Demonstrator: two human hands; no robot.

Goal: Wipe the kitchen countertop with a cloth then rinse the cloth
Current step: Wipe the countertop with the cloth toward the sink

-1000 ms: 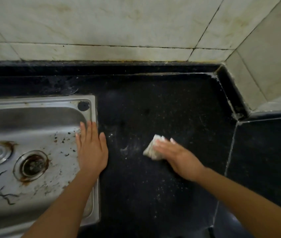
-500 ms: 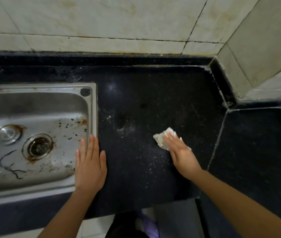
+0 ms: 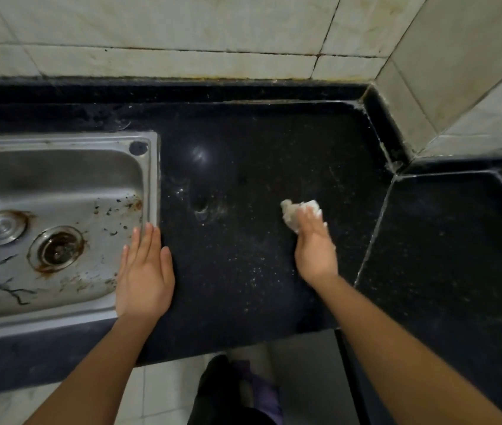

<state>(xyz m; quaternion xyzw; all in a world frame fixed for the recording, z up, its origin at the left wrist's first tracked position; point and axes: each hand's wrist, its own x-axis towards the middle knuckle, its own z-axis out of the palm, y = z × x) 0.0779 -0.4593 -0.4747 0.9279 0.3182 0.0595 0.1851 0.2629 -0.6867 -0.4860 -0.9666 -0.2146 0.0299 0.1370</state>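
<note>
Wiping step under way. Right hand (image 3: 315, 250) lays fairly straight fingers over the crumpled white cloth (image 3: 294, 211), pressing it onto the black tabletop (image 3: 259, 148); the cloth pokes out at the hand's 12 o'clock. Left hand (image 3: 144, 271), open and flat, rests at 9 o'clock on the steel sink rim (image 3: 151, 185), likely bracing. Specks remain near 6 o'clock; rinse pending.

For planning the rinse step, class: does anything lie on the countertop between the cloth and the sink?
Only the left hand, flat across the sink's right rim, just nearer than the straight path. Otherwise only speckled countertop separates cloth from sink.
</note>
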